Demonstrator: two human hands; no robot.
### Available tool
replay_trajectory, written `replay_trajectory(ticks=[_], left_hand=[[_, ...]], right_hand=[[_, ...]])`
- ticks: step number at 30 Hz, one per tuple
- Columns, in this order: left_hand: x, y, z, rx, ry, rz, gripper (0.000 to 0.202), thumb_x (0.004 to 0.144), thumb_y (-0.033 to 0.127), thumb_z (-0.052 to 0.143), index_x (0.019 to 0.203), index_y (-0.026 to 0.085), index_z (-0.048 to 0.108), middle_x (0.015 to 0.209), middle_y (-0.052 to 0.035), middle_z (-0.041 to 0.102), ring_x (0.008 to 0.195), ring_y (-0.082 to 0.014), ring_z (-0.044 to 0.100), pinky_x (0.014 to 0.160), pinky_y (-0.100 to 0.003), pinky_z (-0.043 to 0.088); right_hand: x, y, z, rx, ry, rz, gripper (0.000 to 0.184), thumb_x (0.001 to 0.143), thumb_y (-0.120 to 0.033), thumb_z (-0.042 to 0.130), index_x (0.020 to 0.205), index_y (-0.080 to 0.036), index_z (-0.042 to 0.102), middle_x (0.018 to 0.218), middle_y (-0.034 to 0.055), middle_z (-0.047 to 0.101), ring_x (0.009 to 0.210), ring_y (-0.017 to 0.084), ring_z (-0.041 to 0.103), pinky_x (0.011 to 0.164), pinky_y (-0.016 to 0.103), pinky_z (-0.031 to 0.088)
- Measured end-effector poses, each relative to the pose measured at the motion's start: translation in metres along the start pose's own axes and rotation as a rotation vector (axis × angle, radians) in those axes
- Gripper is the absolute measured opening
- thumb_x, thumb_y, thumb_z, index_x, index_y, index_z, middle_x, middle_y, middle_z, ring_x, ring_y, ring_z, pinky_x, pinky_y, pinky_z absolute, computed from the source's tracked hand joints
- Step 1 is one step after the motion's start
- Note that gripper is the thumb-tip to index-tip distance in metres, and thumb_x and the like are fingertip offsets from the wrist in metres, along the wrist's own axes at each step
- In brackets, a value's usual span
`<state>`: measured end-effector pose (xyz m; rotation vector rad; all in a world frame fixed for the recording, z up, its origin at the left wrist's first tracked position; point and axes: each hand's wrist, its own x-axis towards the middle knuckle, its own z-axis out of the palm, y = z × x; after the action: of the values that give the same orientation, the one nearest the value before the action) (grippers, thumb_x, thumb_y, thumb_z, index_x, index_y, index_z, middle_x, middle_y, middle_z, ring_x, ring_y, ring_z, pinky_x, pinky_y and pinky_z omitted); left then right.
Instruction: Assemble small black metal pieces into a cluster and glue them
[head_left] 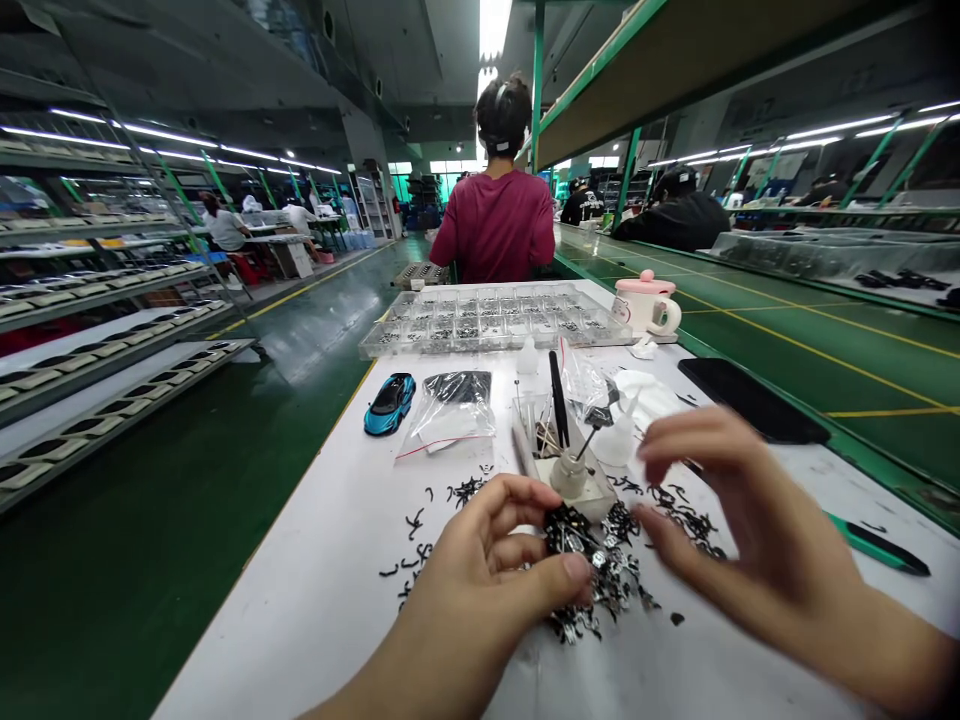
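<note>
Black parts (592, 565) lie heaped on the white bench (300, 620) directly in front of me, with loose pieces scattered to the left and right. My left hand (480, 570) is half closed, its thumb and fingertips at the heap's near edge, and I cannot tell whether it grips a piece; my right hand (750, 510) is partly open, fingers curved beside the heap, holding nothing visible. Beyond the heap are a small bottle (568, 477), plastic bag (450, 410), model car (390, 403), compartment tray (495, 320), mug (646, 305) and phone (750, 400).
</note>
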<state>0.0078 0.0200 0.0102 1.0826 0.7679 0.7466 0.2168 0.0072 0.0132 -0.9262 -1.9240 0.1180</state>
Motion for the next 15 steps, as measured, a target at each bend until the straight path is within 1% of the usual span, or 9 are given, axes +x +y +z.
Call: replay_trajectory(ticks=[2, 3, 5, 6, 8, 10, 11, 13, 15], left_hand=[[0.0, 0.001, -0.001, 0.044, 0.023, -0.02, 0.033, 0.078, 0.025, 0.073, 0.104, 0.023, 0.054, 0.094, 0.0002, 0.057, 0.073, -0.0092, 0.061, 0.069, -0.019, 0.051], [-0.001, 0.001, -0.001, 0.075, 0.035, -0.021, 0.034, 0.077, 0.024, 0.073, 0.106, 0.023, 0.055, 0.093, 0.0003, 0.056, 0.073, -0.0092, 0.06, 0.069, -0.018, 0.051], [-0.001, 0.001, -0.001, 0.142, 0.056, 0.001, 0.034, 0.076, 0.023, 0.073, 0.107, 0.023, 0.058, 0.084, 0.0019, 0.054, 0.071, -0.0087, 0.057, 0.065, -0.016, 0.048], [-0.001, 0.001, -0.001, 0.172, 0.061, 0.01, 0.034, 0.076, 0.022, 0.072, 0.107, 0.023, 0.059, 0.079, 0.0028, 0.052, 0.069, -0.0082, 0.055, 0.063, -0.015, 0.047], [-0.002, 0.0, -0.001, 0.214, 0.061, 0.007, 0.034, 0.076, 0.023, 0.072, 0.108, 0.024, 0.06, 0.075, 0.0035, 0.05, 0.065, -0.0069, 0.051, 0.06, -0.013, 0.044], [-0.002, -0.001, 0.0, 0.232, 0.055, -0.009, 0.035, 0.076, 0.023, 0.071, 0.109, 0.025, 0.06, 0.079, 0.003, 0.051, 0.062, -0.0059, 0.05, 0.059, -0.013, 0.044], [-0.003, 0.0, 0.0, 0.249, 0.055, -0.012, 0.036, 0.075, 0.023, 0.071, 0.109, 0.026, 0.06, 0.079, 0.0029, 0.052, 0.061, -0.0058, 0.051, 0.058, -0.014, 0.045], [-0.004, 0.002, 0.002, 0.32, 0.074, 0.0, 0.036, 0.071, 0.022, 0.07, 0.106, 0.025, 0.062, 0.077, 0.0028, 0.052, 0.06, -0.007, 0.053, 0.057, -0.015, 0.046], [-0.006, 0.006, 0.005, 0.419, 0.091, 0.04, 0.035, 0.068, 0.019, 0.069, 0.102, 0.023, 0.065, 0.075, 0.0017, 0.053, 0.062, -0.01, 0.057, 0.06, -0.018, 0.051]], right_hand=[[0.0, 0.022, -0.004, -0.061, 0.184, 0.201, 0.028, 0.085, -0.021, 0.064, 0.103, -0.022, 0.042, 0.094, 0.0032, 0.045, 0.081, 0.017, 0.048, 0.072, 0.033, 0.045], [0.0, 0.034, -0.005, -0.082, 0.193, 0.301, 0.034, 0.084, -0.027, 0.067, 0.103, -0.023, 0.039, 0.097, 0.0038, 0.045, 0.08, 0.017, 0.048, 0.069, 0.033, 0.045], [-0.001, 0.057, -0.005, -0.07, 0.064, 0.442, 0.042, 0.082, -0.036, 0.068, 0.108, -0.022, 0.037, 0.102, 0.0063, 0.048, 0.082, 0.019, 0.051, 0.065, 0.033, 0.046], [-0.001, 0.066, -0.003, -0.046, -0.019, 0.482, 0.039, 0.084, -0.037, 0.066, 0.108, -0.021, 0.04, 0.098, 0.0059, 0.05, 0.08, 0.019, 0.053, 0.062, 0.032, 0.046], [-0.002, 0.078, 0.001, -0.007, -0.13, 0.52, 0.024, 0.087, -0.036, 0.062, 0.098, -0.02, 0.048, 0.082, 0.0017, 0.053, 0.069, 0.017, 0.053, 0.055, 0.029, 0.044], [-0.001, 0.079, 0.002, 0.026, -0.141, 0.54, 0.018, 0.09, -0.036, 0.059, 0.092, -0.021, 0.049, 0.07, -0.0024, 0.049, 0.059, 0.014, 0.049, 0.051, 0.027, 0.042], [0.001, 0.075, 0.002, 0.049, -0.115, 0.541, 0.019, 0.091, -0.037, 0.057, 0.094, -0.022, 0.046, 0.069, -0.0032, 0.049, 0.058, 0.014, 0.049, 0.051, 0.027, 0.043], [0.004, 0.06, -0.002, 0.112, -0.034, 0.539, 0.022, 0.094, -0.041, 0.052, 0.103, -0.025, 0.04, 0.073, -0.0029, 0.053, 0.057, 0.014, 0.052, 0.052, 0.028, 0.047], [0.003, 0.042, -0.008, 0.127, 0.069, 0.484, 0.023, 0.095, -0.041, 0.051, 0.109, -0.026, 0.04, 0.083, -0.0001, 0.058, 0.057, 0.014, 0.054, 0.05, 0.027, 0.049]])
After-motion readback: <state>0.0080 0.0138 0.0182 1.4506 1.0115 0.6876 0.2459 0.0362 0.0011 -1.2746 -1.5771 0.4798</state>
